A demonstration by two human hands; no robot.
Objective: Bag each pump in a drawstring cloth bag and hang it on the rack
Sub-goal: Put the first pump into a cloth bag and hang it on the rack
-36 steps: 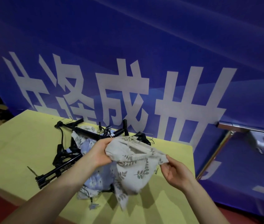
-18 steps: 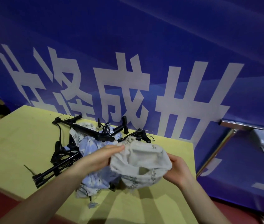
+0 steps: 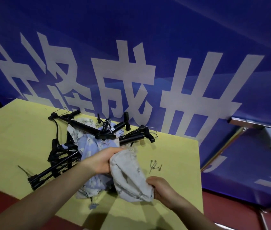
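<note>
Head view, hands: the left hand (image 3: 104, 161) grips the upper edge of a pale cloth bag (image 3: 130, 177), fingers curled over the fabric; the right hand (image 3: 160, 188) grips the bag's lower edge, fingers curled round the cloth.
Head view, bag: it hangs stretched between the two hands above the near part of the table, with its leaf print barely showing.
Change from earlier: half a second ago the hands sat side by side at about one height with the bag bunched between them; now the left hand is higher and farther, the right hand lower and nearer, and the bag runs slantwise. A few small metal pins (image 3: 154, 166) show on the table where the bag covered them before.
Pumps: several black pumps (image 3: 88, 128) lie in a tangle on the far left part of the table, their hoses and handles crossing.
Other bags: a heap of blue and pale printed cloth bags (image 3: 91, 146) lies under and beside the pumps, behind the left wrist.
Surface: a yellow-green table (image 3: 15, 138), its near edge over a dark red floor (image 3: 231, 208).
Room: a blue banner (image 3: 164, 39) with large white characters stands behind the table; a shiny metal rail (image 3: 251, 122) runs at the right.
</note>
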